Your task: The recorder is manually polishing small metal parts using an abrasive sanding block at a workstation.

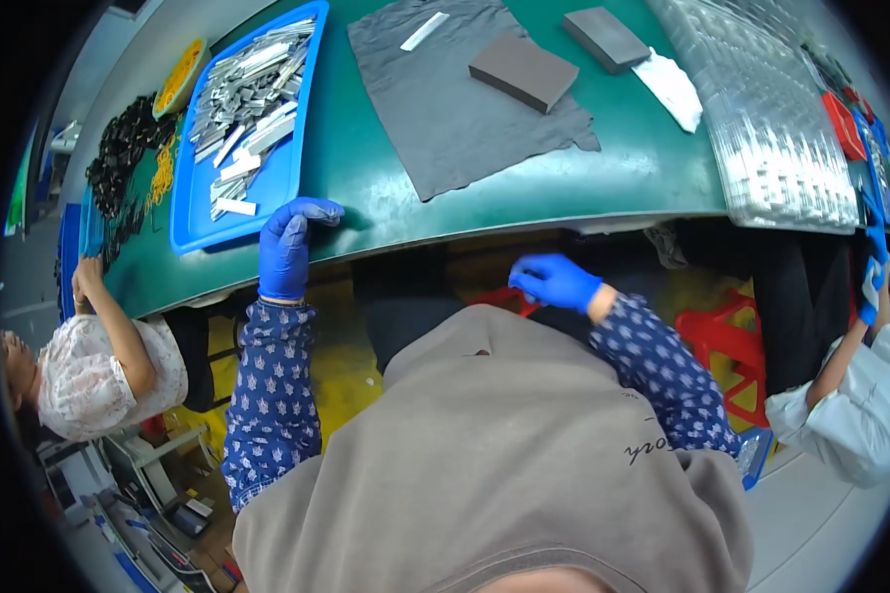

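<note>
My left hand [289,247], in a blue glove, rests on the near edge of the green table beside the lower right corner of a blue tray [181,212]. Its fingers stretch to the right over the tabletop, with nothing visible in them. Many short white and grey metal-looking strips [247,99] lie heaped in that tray. My right hand [559,282], gloved in blue too, hangs below the table edge above my lap, fingers loosely bent and apart, holding nothing visible. On a dark grey cloth [415,119] lie one pale strip [425,32] and a brown-grey block [524,71].
A second grey block [605,38] and a white cloth [670,89] lie farther right, before stacked clear plastic trays [781,148]. Dark bundled parts [124,158] and a yellow-filled bowl [180,77] stand left. People sit at both sides; a red stool [727,341] stands right.
</note>
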### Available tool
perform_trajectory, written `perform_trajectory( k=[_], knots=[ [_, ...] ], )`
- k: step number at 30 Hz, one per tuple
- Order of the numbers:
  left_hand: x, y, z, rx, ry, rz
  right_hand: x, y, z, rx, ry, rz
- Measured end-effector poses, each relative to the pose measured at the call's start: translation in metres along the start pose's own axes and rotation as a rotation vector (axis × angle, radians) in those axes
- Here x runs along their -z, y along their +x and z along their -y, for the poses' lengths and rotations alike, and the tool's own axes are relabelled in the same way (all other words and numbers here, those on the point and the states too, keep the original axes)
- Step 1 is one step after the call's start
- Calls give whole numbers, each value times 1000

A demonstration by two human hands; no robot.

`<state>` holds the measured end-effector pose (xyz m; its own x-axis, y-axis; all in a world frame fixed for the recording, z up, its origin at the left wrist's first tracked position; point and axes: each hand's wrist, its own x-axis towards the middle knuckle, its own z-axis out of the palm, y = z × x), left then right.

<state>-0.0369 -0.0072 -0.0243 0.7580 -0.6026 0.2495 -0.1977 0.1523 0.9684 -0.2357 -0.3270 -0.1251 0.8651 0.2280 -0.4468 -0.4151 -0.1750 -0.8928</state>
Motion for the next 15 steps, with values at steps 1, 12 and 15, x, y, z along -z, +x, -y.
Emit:
perform_trajectory(
  k=[1, 12, 15],
  knots=[
    [-4, 4, -5, 16, 10, -5, 5, 26, -34, -182, -71, 65],
    [-23, 1, -14, 53, 60, -87, 13, 123, 8, 27, -569, 428],
    [-25, -4, -22, 97, 83, -126, 27, 141, 14, 30, -497, 429]
  ],
)
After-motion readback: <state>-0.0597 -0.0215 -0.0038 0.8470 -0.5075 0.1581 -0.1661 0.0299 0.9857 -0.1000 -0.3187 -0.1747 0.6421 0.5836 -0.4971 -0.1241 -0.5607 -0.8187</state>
